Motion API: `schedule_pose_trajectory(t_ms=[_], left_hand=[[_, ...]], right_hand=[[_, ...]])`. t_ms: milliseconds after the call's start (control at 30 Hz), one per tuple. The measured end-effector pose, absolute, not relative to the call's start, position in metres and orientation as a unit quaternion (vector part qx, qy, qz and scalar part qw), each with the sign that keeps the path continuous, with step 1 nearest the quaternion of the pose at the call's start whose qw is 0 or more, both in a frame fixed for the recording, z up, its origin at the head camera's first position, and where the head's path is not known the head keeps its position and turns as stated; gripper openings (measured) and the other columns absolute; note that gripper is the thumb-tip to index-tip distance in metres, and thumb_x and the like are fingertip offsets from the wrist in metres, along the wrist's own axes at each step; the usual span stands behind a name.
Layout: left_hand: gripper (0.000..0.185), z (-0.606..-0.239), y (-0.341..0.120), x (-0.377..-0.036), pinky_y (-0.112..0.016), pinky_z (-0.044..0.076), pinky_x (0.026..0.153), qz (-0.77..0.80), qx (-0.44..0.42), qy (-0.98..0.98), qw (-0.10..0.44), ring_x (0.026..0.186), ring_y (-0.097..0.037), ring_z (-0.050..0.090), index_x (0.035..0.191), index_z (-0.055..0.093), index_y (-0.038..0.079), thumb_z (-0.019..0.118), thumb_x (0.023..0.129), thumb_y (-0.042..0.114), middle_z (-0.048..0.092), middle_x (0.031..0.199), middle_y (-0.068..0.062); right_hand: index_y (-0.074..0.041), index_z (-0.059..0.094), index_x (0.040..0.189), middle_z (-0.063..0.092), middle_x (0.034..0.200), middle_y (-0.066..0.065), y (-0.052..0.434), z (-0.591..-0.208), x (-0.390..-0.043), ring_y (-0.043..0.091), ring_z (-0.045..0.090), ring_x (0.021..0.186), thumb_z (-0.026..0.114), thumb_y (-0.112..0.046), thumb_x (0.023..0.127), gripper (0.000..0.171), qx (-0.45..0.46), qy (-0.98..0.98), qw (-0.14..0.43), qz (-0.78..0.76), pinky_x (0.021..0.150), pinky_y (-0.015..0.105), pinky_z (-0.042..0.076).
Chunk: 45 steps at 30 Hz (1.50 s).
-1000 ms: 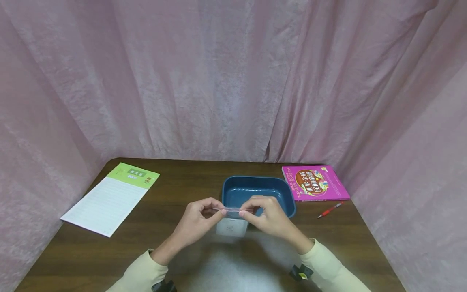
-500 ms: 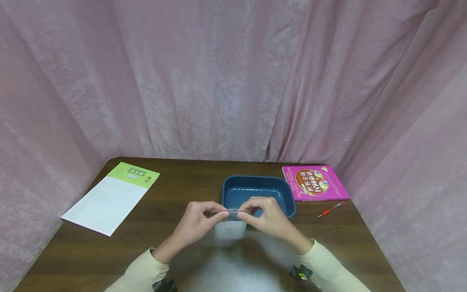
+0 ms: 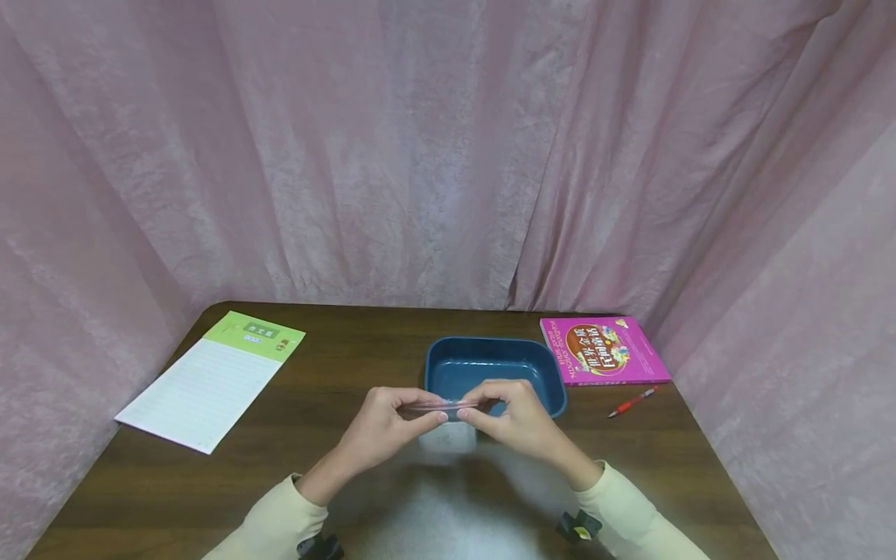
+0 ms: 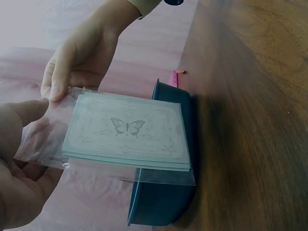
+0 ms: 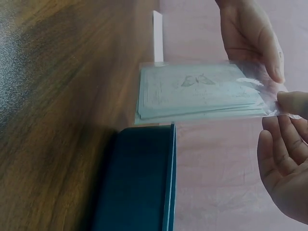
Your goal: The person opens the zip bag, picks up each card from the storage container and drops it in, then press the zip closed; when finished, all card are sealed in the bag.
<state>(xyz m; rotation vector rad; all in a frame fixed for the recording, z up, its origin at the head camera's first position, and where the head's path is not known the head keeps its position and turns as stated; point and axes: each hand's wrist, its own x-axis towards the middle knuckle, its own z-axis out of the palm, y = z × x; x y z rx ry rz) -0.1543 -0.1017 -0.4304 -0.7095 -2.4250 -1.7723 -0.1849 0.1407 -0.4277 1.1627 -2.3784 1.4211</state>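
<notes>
Both hands hold a clear plastic bag (image 4: 53, 127) by its top edge, above the table and at the near side of a blue tray (image 3: 490, 373). Inside the bag is a stack of pale cards (image 4: 127, 127), the front one printed with a butterfly. My left hand (image 3: 381, 424) pinches the bag's left part between thumb and fingers. The right hand (image 3: 514, 416) pinches the same edge on the right, its thumb close to the left thumb. In the head view the cards hang below the fingers, partly hidden by glare.
On the left of the wooden table (image 3: 336, 350) lies a lined writing pad (image 3: 210, 381) with a green header. A pink book (image 3: 605, 350) lies right of the tray, and a red pen (image 3: 633, 402) is in front of it. Pink curtains (image 3: 420, 155) surround the table.
The bag and its cards have tilted and shifted slightly between the hands. The left thumb has slid a little to the right, toward the right thumb. The other things stay put.
</notes>
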Motion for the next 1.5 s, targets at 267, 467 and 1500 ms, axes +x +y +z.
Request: schedule_pose_trajectory(t_ms=[267, 467, 1500], left_hand=[[0.011, -0.433, -0.101, -0.156, -0.030, 0.060, 0.071, -0.554, -0.241, -0.794, 0.066, 0.083, -0.008, 0.074, 0.095, 0.082, 0.015, 0.081, 0.089, 0.023, 0.079, 0.090, 0.005], [0.010, -0.437, -0.104, -0.157, -0.030, 0.060, 0.070, -0.552, -0.239, -0.795, 0.085, 0.083, -0.008, 0.074, 0.095, 0.082, 0.015, 0.081, 0.089, 0.023, 0.079, 0.090, 0.006], [0.009, -0.449, -0.179, -0.166, -0.025, 0.054, 0.061, -0.516, -0.140, -0.821, 0.200, 0.071, -0.010, 0.067, 0.099, 0.078, 0.015, 0.077, 0.092, 0.020, 0.077, 0.090, 0.006]], right_hand=[[-0.019, 0.080, 0.097, 0.072, 0.085, -0.013, 0.136, -0.428, -0.185, 0.005, 0.066, 0.075, 0.078, -0.020, 0.092, 0.005, 0.389, -0.790, 0.053, 0.471, 0.070, 0.029, 0.058], [-0.019, 0.080, 0.099, 0.073, 0.086, -0.012, 0.133, -0.428, -0.188, 0.004, 0.066, 0.076, 0.077, -0.021, 0.093, 0.007, 0.395, -0.789, 0.055, 0.467, 0.069, 0.030, 0.058], [-0.014, 0.079, 0.097, 0.075, 0.089, -0.002, 0.066, -0.431, -0.215, 0.009, 0.070, 0.072, 0.079, -0.023, 0.091, 0.011, 0.320, -0.778, -0.001, 0.541, 0.064, 0.028, 0.058]])
